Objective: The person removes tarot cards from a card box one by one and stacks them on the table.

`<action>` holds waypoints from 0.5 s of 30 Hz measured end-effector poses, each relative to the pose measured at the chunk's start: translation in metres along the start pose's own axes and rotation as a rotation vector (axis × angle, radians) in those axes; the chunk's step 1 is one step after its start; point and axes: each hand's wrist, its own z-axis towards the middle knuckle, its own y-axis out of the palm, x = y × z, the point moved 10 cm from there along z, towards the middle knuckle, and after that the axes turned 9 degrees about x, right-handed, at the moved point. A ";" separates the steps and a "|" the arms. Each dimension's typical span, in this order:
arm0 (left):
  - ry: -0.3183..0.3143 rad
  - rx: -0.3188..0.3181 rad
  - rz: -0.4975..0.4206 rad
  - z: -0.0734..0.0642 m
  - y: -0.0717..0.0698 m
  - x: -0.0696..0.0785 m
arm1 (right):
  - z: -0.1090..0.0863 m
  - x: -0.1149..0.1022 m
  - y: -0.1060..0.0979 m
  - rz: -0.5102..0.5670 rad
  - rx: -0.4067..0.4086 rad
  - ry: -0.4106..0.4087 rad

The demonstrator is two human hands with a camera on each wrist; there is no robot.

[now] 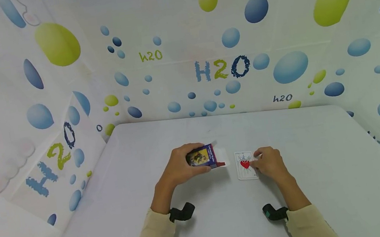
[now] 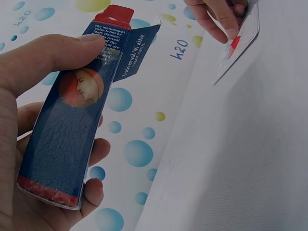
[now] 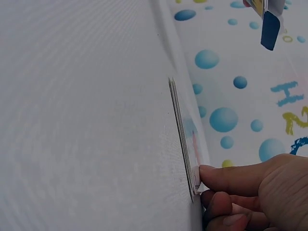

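Note:
My left hand point(image 1: 178, 165) grips a blue tarot card box point(image 1: 201, 157) raised over the table, thumb on one side and fingers round the other. In the left wrist view the box point(image 2: 72, 130) shows a red end, a round face picture and an open top flap point(image 2: 137, 52) reading "Universal Waite". To its right a small stack of tarot cards point(image 1: 242, 171) lies face up, the top one with a red heart pierced by swords. My right hand point(image 1: 270, 162) pinches the stack at its right edge, thumb on the top card's face, fingers point(image 3: 221, 204) curled at the edge.
A white table point(image 1: 326, 164) spreads under both hands. Behind it hangs a white backdrop point(image 1: 177, 24) with blue and green drops and "H2O" lettering, which also runs along both sides. A dark wrist camera point(image 1: 182, 212) sits on each wrist above a beige sleeve point(image 1: 155, 235).

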 end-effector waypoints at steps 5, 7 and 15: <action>-0.010 -0.002 0.001 -0.001 0.000 -0.001 | 0.000 0.000 0.000 0.005 0.000 -0.004; -0.012 -0.002 0.002 -0.001 0.000 -0.001 | -0.001 0.000 -0.001 0.004 0.002 -0.005; 0.000 -0.005 -0.005 -0.001 0.000 0.000 | -0.006 -0.007 0.002 -0.113 -0.003 0.017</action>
